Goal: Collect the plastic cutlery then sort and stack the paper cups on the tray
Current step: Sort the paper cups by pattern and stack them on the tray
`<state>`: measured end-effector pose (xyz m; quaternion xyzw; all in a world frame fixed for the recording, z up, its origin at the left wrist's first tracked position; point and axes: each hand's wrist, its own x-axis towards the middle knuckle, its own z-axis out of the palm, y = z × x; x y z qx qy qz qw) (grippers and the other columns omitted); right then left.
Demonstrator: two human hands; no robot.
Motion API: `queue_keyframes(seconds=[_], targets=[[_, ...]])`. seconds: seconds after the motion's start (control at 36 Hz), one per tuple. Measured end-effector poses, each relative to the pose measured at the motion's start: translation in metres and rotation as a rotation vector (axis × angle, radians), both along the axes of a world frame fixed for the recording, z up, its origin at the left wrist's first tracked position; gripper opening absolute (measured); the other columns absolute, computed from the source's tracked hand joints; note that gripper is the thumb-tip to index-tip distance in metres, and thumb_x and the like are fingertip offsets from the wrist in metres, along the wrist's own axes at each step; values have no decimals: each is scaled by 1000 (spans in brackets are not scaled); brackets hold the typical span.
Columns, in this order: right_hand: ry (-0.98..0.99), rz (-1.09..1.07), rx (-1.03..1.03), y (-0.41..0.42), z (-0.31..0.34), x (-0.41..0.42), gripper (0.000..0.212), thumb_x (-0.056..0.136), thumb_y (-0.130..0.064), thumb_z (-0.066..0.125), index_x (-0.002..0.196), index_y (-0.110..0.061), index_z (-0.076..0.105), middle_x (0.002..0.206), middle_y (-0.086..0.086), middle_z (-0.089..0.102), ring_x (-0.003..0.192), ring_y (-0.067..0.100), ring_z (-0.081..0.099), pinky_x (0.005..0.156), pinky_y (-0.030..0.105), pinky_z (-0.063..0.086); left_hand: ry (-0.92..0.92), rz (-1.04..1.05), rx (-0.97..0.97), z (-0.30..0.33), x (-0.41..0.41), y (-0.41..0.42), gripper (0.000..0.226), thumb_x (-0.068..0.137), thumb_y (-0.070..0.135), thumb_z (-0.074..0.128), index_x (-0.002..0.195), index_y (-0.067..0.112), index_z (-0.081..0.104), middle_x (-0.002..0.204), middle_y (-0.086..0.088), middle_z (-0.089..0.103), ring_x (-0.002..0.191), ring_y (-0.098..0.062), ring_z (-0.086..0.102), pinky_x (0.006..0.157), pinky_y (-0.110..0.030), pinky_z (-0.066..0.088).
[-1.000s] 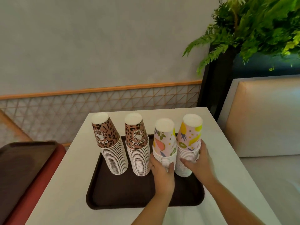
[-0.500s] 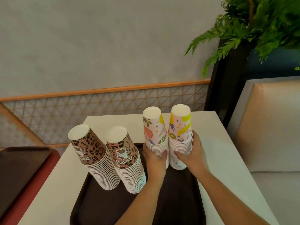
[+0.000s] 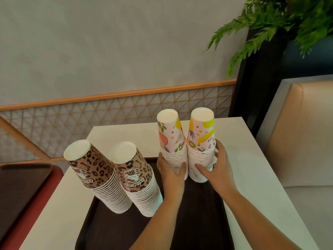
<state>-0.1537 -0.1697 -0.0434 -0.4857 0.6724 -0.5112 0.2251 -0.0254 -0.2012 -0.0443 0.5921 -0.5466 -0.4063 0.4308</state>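
On the table in front of you sat a tray, and on it four stacks of upturned cups stood in a row. The far-left stack and the stack next to it stood side by side, nearer to you and leaning left. The third stack and the far-right stack stood farther back, touching each other. Your left hand was on the near side of the third stack; your right hand wrapped the far-right one. A second tray lay off to your left, beside the table. A cushioned seat was on your right, with a plant behind it and a wall beyond the table.
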Motion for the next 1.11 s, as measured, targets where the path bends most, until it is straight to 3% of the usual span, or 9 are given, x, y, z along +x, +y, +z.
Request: queue_keyframes(seconds=[0.14, 0.25, 0.39, 0.53, 0.67, 0.78, 0.94, 1.11], targets=[[39, -84, 62, 17, -2, 11, 97, 69, -30, 79, 144, -24, 18, 149, 2, 26, 129, 19, 42, 87, 23, 37, -28, -16, 7, -6, 1, 40, 85, 85, 17, 65, 149, 12, 9, 156, -4, 12, 145, -15, 11, 114, -26, 18], [103, -159, 96, 38, -12, 27, 94, 70, -29, 79, 143, -22, 21, 146, 3, 24, 129, 21, 41, 89, 25, 38, -38, -111, 30, -22, 17, 81, 73, 85, 11, 64, 144, 22, 20, 151, 4, 20, 139, -10, 24, 115, -34, 27], [75, -150, 143, 62, -20, 55, 76, 74, -17, 76, 136, -20, 33, 141, 3, 30, 127, 21, 42, 99, 33, 41, -77, -119, 116, -35, 57, 115, 56, 81, -4, 61, 106, 41, 38, 118, 20, 34, 112, 1, 43, 104, -26, 37], [147, -41, 161, 74, -27, 90, 62, 74, -20, 76, 126, -24, 43, 132, -6, 36, 121, 13, 45, 97, 23, 39, -148, 17, 146, -44, 105, 119, 55, 77, -9, 62, 91, 38, 40, 106, 19, 37, 98, -4, 49, 96, -38, 44], [119, 79, 198, 74, -27, 126, 67, 73, -20, 77, 129, -27, 40, 135, -7, 35, 120, 6, 44, 94, 18, 39, -102, 205, 104, -37, 143, 102, 49, 73, -12, 65, 105, 16, 42, 107, 0, 37, 98, -21, 48, 96, -44, 44], [83, 102, 219, 68, -25, 150, 79, 71, -23, 79, 135, -27, 33, 138, -8, 33, 126, 8, 40, 99, 23, 39, -114, 294, 49, -27, 168, 82, 74, 65, -11, 75, 128, -4, 37, 128, -19, 35, 111, -30, 45, 96, -34, 39], [79, 51, 218, 55, -25, 179, 91, 69, -25, 80, 141, -21, 24, 139, -5, 32, 123, 5, 38, 92, 18, 36, -96, 169, 56, -15, 197, 50, 110, 59, 9, 86, 145, 12, 17, 148, -11, 24, 134, -32, 31, 109, -46, 34], [91, -37, 202, 34, -29, 191, 93, 68, -22, 81, 142, -16, 25, 138, 1, 36, 128, 16, 39, 97, 25, 38, -26, 22, -4, -14, 208, 16, 101, 56, 15, 88, 139, 20, 31, 137, -2, 46, 127, -24, 44, 101, -38, 43]])
